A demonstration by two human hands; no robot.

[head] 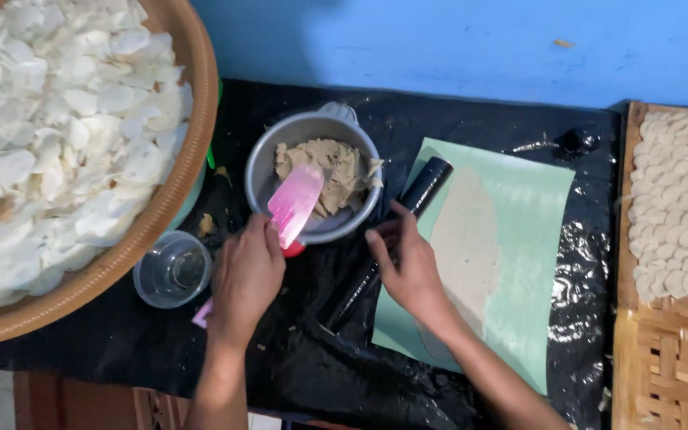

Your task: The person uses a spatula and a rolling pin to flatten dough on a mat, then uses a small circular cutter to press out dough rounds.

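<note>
Hands at work near the middle of the tabletop (296,374), which is covered with a black plastic sheet. The left hand (244,275) is closed around the handle of a pink spatula (295,203); the blade tilts over the near rim of a grey metal bowl (260,171) and partly covers it. The bowl holds a lump of beige dough (336,163) and stands toward the far edge of the tabletop.

The right hand (412,267) is open, fingers spread, resting on a black rolling pin (424,187). The pin lies diagonally, its far end beside the bowl and its near end running toward the front edge. Whether the fingers grip the pin or only press on it cannot be told.

Just right of the pin lies a pale green mat (531,239), with a thin sheet of rolled dough (467,247) spread along its left half. The right hand overlaps the mat's left edge.

A clear plastic cup (173,271) stands just left of the left hand. At the left edge, a large round woven tray (193,119) is heaped with white chips (57,127). At the right edge, a flat woven tray (662,366) carries rows of pale round pieces (678,207).
</note>
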